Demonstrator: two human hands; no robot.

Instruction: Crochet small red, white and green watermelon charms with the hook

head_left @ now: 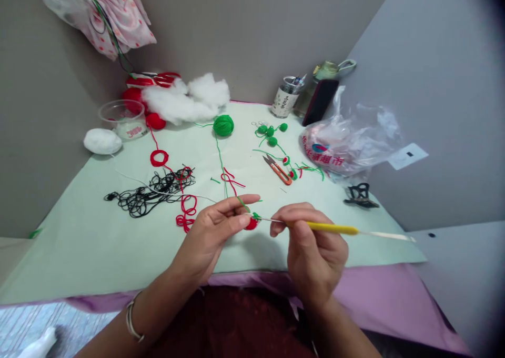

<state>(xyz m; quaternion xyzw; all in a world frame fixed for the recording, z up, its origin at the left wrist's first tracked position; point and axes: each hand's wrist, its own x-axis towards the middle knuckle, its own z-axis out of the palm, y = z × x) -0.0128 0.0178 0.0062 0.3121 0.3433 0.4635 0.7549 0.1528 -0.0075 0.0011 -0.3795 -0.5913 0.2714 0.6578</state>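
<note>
Between thumb and fingers, my left hand [213, 229] pinches a small red and green crochet piece [251, 222]. Green yarn passes over its raised index finger and runs back to a green yarn ball [223, 126]. My right hand [315, 247] grips a crochet hook [331, 228] by its yellow handle, like a pen. The hook's thin metal tip reaches the green stitches on top of the piece. Exactly how the tip sits in the stitches is too small to tell.
Orange thread snips [278, 169] lie beyond the hands, near small green crocheted balls [272, 141]. Tangled black yarn [153, 192], red yarn [159, 158] and white stuffing [185, 100] are left. A plastic bag [347, 137], phone [321, 102] and pen holder [287, 97] stand right.
</note>
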